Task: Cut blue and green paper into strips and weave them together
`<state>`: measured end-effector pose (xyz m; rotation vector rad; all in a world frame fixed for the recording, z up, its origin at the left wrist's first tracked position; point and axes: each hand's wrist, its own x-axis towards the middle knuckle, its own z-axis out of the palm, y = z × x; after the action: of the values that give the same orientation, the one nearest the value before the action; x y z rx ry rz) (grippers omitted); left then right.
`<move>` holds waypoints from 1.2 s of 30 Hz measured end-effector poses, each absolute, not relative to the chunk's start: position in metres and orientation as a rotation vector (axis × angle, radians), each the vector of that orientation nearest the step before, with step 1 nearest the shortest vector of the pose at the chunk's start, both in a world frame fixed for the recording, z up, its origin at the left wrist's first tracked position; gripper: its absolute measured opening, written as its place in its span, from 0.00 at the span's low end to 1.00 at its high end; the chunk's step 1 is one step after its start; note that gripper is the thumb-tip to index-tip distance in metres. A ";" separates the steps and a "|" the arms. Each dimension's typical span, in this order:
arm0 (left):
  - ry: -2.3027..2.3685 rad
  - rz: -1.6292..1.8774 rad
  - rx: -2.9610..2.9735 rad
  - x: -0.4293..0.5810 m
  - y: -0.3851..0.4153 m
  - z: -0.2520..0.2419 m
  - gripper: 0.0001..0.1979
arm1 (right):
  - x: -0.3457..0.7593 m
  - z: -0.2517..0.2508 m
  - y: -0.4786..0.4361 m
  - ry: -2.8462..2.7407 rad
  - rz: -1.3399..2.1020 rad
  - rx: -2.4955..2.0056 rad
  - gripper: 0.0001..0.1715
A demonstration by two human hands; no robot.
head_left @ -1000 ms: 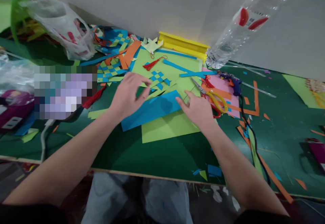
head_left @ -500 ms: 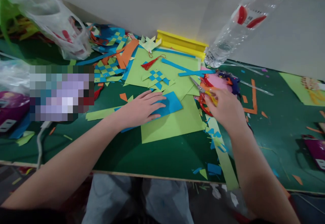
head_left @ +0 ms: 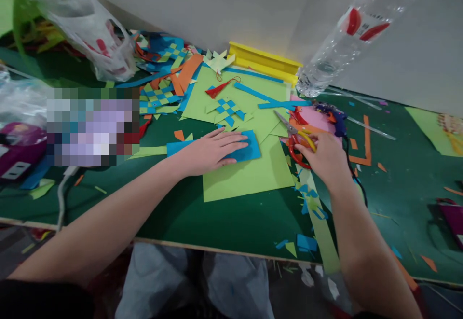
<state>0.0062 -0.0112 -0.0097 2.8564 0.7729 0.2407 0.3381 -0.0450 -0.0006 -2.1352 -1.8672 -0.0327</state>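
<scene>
My left hand lies flat, fingers stretched out, on a blue paper sheet that rests on a light green sheet on the green table. My right hand is curled over the yellow and red handles of a pair of scissors, whose blades point up and left. A small blue and green woven paper piece lies just beyond the blue sheet. A red tassel sits farther back.
A clear plastic bottle leans at the back right beside a yellow box. Paper strips and woven scraps pile at the back left near a plastic bag. A glue gun and its black cord lie right.
My right hand has moved right from the blue sheet onto the scissors. My left hand has dropped from the woven piece and flattened on the blue sheet.
</scene>
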 end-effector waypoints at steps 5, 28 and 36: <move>0.786 0.243 2.865 0.002 -0.011 -0.008 0.26 | 0.341 0.010 -0.051 -1.855 -0.051 -2.006 0.25; 0.885 0.326 2.883 -0.002 -0.007 -0.008 0.28 | 0.363 0.040 -0.067 -2.358 0.527 -1.719 0.23; 0.813 0.314 2.854 0.000 -0.007 -0.008 0.22 | 0.354 0.037 -0.064 -2.417 0.622 -1.632 0.23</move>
<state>-0.0003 -0.0068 -0.0082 2.8539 0.8134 0.3142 0.3545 -0.0642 0.0369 -1.6324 -2.4173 0.6218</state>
